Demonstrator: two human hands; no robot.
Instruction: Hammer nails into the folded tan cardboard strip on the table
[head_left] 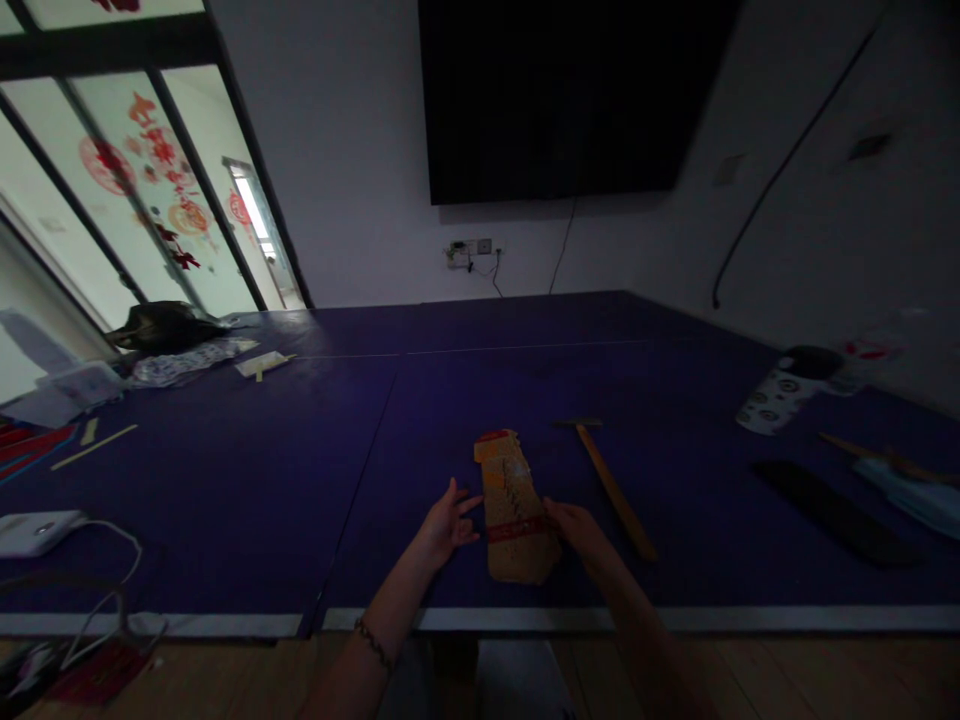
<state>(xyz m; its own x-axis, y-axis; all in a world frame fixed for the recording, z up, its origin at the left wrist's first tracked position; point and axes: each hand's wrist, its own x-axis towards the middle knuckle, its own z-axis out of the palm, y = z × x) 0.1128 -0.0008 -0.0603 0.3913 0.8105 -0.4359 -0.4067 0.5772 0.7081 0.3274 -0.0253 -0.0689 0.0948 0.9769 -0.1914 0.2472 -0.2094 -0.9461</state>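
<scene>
A flat, sole-shaped brown piece (514,505) with red bands and dark marks, perhaps cardboard, lies on the purple table in front of me. My left hand (448,522) is beside its left edge, fingers apart, the fingertips close to it; whether they touch it is hard to see. On the other side, my right hand (577,525) pinches the right edge, with its thumb and fingers partly hidden. Just right of that hand lies a hammer (611,485), its wooden handle slanting toward me and its thin head pointing away.
At right are a dark flat strip (832,512), a blue cloth-like item (911,492) and a patterned cylinder (787,390). A white device with a cable (37,533) sits at left, near red items (34,447). The table's pale front edge (637,620) runs before me.
</scene>
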